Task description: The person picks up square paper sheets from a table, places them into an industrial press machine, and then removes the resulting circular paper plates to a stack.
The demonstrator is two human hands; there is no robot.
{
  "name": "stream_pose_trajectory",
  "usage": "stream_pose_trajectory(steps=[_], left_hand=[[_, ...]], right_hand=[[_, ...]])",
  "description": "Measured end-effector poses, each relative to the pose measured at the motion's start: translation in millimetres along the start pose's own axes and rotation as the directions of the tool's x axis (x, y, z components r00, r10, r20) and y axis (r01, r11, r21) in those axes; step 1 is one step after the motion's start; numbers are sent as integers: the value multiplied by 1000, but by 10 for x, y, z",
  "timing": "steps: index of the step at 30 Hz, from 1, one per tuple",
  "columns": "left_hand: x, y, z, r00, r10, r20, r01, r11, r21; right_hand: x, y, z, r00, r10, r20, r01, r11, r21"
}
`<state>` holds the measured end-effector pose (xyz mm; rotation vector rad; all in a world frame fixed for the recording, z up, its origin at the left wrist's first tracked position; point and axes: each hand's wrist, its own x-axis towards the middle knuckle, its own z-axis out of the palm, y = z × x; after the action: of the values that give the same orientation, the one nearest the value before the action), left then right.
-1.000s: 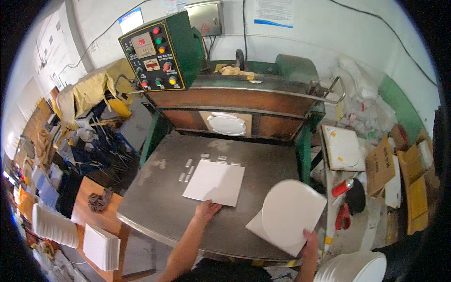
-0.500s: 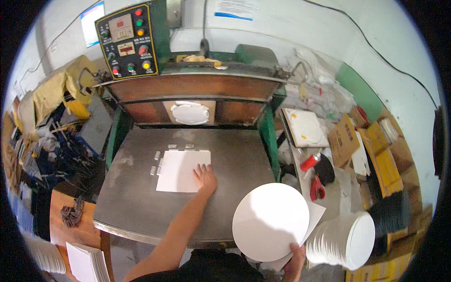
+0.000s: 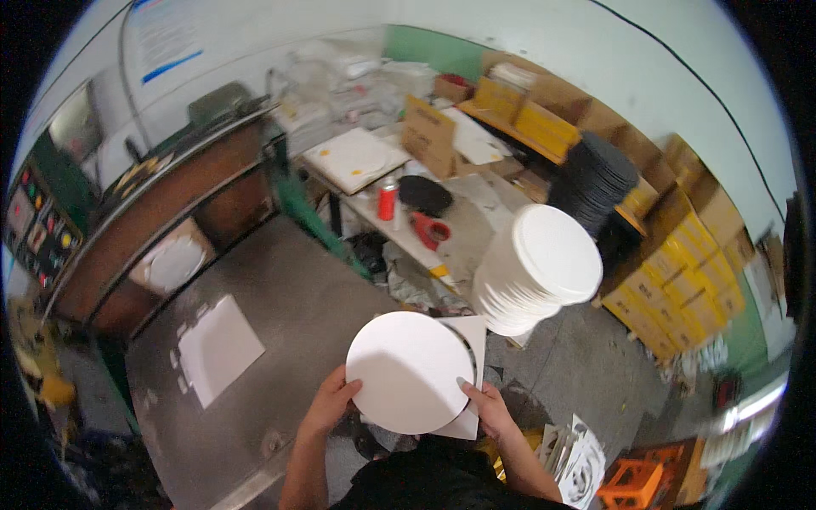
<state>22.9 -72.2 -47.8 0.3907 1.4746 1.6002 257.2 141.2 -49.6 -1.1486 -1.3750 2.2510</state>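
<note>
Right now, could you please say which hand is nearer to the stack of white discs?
Right: the right hand, on the right edge of the held disc, is below the stack in the picture; the left hand, on the opposite edge, is farther left.

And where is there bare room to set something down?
The press table has a wide bare patch between the white square sheet and the edge facing the side bench. Bare floor shows between the stack of white discs and the yellow boxes. That bench is crowded: red can, black pad and red tape dispenser sit close together.
</note>
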Motion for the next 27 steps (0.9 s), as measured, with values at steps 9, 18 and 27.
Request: stream_pose_trajectory(steps=[9, 18, 27], left_hand=[[872, 971, 1180, 958, 272, 92, -203, 868, -454], [2234, 1340, 2915, 892, 194, 409, -138, 977, -163], [2160, 1437, 3111, 991, -41, 125, 28, 995, 100]], right_hand=[[-618, 51, -3048, 768, -369, -524, 122, 887, -445], [-1438, 474, -4385, -15, -590, -807, -629, 633, -451], [-332, 2493, -4186, 343, 92, -935, -926, 203, -319]])
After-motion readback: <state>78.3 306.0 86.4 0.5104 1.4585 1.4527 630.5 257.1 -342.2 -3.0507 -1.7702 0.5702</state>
